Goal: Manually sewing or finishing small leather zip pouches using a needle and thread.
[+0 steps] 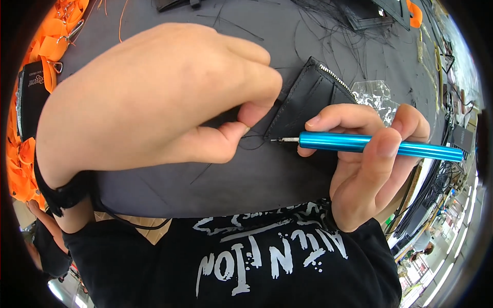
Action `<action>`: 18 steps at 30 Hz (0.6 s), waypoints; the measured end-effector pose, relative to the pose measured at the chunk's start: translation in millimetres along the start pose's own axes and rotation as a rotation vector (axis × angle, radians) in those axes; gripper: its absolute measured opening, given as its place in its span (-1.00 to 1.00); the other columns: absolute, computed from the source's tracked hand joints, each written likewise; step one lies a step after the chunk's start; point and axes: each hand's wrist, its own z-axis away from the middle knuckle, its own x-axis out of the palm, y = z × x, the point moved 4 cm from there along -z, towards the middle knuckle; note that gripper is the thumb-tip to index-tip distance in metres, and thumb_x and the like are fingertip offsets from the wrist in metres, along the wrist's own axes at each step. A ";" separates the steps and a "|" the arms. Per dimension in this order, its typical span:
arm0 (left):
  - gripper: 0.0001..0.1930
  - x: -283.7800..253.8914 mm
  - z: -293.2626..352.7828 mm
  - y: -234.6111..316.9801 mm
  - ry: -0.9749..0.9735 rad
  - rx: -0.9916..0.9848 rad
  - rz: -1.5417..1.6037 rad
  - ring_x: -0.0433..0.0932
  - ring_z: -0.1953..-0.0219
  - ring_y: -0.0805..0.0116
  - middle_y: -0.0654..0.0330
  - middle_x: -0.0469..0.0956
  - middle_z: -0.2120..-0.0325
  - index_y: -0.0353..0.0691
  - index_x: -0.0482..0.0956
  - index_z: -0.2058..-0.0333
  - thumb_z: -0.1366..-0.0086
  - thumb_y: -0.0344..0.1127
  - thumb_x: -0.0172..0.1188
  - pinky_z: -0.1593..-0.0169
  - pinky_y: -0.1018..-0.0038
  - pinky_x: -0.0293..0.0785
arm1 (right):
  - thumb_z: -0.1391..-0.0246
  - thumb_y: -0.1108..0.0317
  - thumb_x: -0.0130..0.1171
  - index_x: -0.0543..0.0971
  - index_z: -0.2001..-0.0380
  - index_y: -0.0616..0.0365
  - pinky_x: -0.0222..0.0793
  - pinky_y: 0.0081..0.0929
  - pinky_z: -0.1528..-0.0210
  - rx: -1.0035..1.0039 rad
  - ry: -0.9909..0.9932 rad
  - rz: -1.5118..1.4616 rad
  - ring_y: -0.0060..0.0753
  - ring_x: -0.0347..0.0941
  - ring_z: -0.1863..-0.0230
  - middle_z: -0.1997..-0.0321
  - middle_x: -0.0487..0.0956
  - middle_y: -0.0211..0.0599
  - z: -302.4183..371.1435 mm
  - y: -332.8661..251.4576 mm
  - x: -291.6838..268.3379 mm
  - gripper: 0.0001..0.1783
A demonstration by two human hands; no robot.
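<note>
1. Black zippered pouch (303,97): lies on the dark tabletop (205,190), right of centre, with a silver-toothed zip (336,76) along its upper right edge and its lower left corner toward the left hand.
2. Dark thread (251,149): curves in a slack loop between that corner and the left fingertips.
3. Left hand (190,92): thumb and forefinger pressed together, pinching the thread.
4. Right hand (359,179): closed around a blue pen-like tool (336,142), its thin metal tip at the pouch corner; whether tip and pouch touch cannot be told.
5. Step in hand: judged to be work on the thread end at the corner. The next move seems to call for drawing the loop taut and guiding the tip precisely, clear of the fingers.
6. Surroundings: crinkled clear plastic (377,92) beside the pouch; loose dark threads (321,38) beyond it; orange straps (51,49) at the far left.
</note>
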 end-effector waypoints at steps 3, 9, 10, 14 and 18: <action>-0.80 -1.8 -1.2 4.0 0.094 -0.049 0.090 0.33 0.54 0.37 0.30 0.35 0.54 -0.16 0.44 0.48 0.16 -0.48 0.24 0.47 0.49 0.22 | -0.42 0.04 -0.30 0.02 0.12 0.21 0.52 -0.43 0.42 0.004 0.023 0.024 -0.22 0.45 0.61 0.37 0.51 0.34 1.0 0.7 1.4 -0.60; -0.80 -13.1 -3.5 5.7 0.103 -0.076 0.080 0.28 0.56 0.45 0.30 0.35 0.55 -0.21 0.43 0.50 0.19 -0.49 0.21 0.53 0.55 0.18 | -0.40 -0.01 -0.23 0.03 0.12 0.14 0.50 -0.46 0.43 0.035 0.017 0.113 -0.26 0.43 0.62 0.38 0.52 0.29 1.3 2.0 0.7 -0.58; -0.80 -13.5 -2.9 3.8 0.074 -0.090 0.061 0.27 0.56 0.46 0.30 0.35 0.55 -0.21 0.43 0.51 0.20 -0.49 0.21 0.53 0.56 0.18 | -0.39 -0.01 -0.22 0.03 0.12 0.13 0.50 -0.47 0.44 0.040 0.008 0.121 -0.26 0.43 0.62 0.38 0.52 0.29 1.2 1.8 0.3 -0.58; -0.80 -17.3 3.2 -1.5 0.056 -0.089 0.046 0.25 0.57 0.48 0.32 0.35 0.56 -0.20 0.43 0.52 0.21 -0.48 0.20 0.52 0.57 0.17 | -0.39 -0.01 -0.20 0.03 0.12 0.11 0.49 -0.47 0.45 0.043 -0.066 0.164 -0.26 0.43 0.63 0.38 0.53 0.26 -1.6 -0.3 -1.0 -0.59; -0.80 -16.4 4.4 0.3 0.045 -0.080 0.050 0.24 0.57 0.48 0.32 0.35 0.56 -0.20 0.43 0.53 0.22 -0.48 0.21 0.53 0.58 0.16 | -0.39 0.00 -0.18 0.04 0.12 0.11 0.49 -0.48 0.45 0.039 -0.046 0.131 -0.27 0.44 0.63 0.39 0.53 0.25 -2.2 -0.6 0.0 -0.60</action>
